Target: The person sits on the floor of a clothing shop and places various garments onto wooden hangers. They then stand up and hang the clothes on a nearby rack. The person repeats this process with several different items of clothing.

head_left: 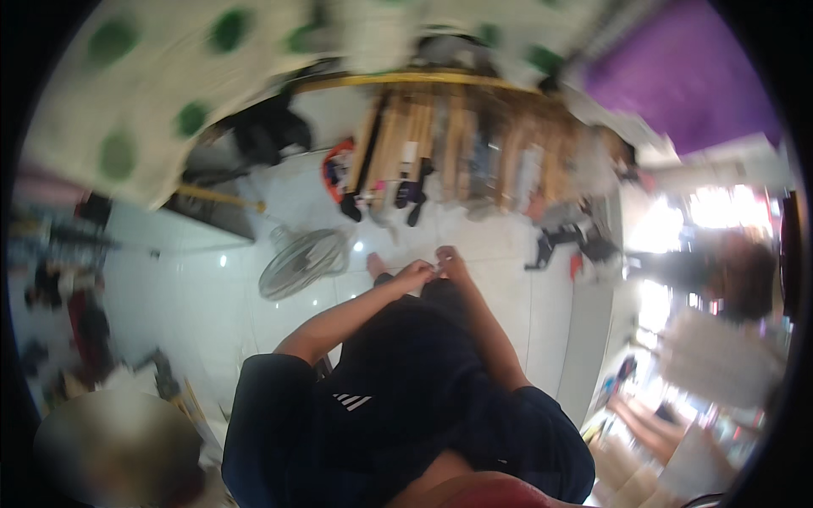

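In front of my waist, my left hand (414, 274) and my right hand (450, 257) come together with bent fingers. Between the fingertips is a small pale thing (436, 271), too small and blurred to name. Both hands appear to pinch it. Beyond them, several socks hang at the lower ends of a row of wooden slats, among them a dark purple sock (403, 194) and a black sock (416, 206). My bare foot (376, 264) shows on the tiled floor (489, 241), just left of the hands.
A round fan (305, 261) stands to the left. Along the far side runs a yellow bar (413, 79) above the wooden slats (452, 146). White cloth with green dots (190, 119) covers the upper left. A purple panel (679, 76) is at upper right. Other people are at the right.
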Available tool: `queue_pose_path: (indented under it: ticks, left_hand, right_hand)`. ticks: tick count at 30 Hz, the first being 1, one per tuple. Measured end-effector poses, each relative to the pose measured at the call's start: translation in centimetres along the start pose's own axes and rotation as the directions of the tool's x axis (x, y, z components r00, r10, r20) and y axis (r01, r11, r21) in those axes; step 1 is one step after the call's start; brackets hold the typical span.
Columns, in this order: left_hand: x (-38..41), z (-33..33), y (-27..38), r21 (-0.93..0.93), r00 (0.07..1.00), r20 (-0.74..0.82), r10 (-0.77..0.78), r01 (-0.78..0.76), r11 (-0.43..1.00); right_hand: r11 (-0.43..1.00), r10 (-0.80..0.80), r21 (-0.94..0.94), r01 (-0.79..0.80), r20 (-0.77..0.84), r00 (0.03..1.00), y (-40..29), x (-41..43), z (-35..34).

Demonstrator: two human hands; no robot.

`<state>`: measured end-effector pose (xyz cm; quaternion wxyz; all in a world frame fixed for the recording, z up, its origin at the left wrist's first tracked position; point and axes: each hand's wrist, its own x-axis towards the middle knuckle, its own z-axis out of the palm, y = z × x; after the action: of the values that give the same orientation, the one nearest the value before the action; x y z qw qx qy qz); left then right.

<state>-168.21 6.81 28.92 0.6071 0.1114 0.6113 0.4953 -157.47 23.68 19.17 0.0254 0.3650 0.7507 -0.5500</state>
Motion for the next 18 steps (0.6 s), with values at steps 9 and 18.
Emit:
queue_pose_path:
  ticks: [9,18]
  left_hand:
    - [8.6,7.6,-1.8,-0.055,0.941,-0.041,-0.335,0.332,0.942]
    - [21.1,9.7,-1.2,0.925,0.959,0.257,-0.119,-0.208,0.318]
  right_hand:
    - [0.92,0.32,0.298,-0.254,-0.197,0.927,8.9,-17.7,-10.8]
    - [0.411,0.886,0.912,0.006,-0.401,0.233,26.2,-36.3,-14.9]
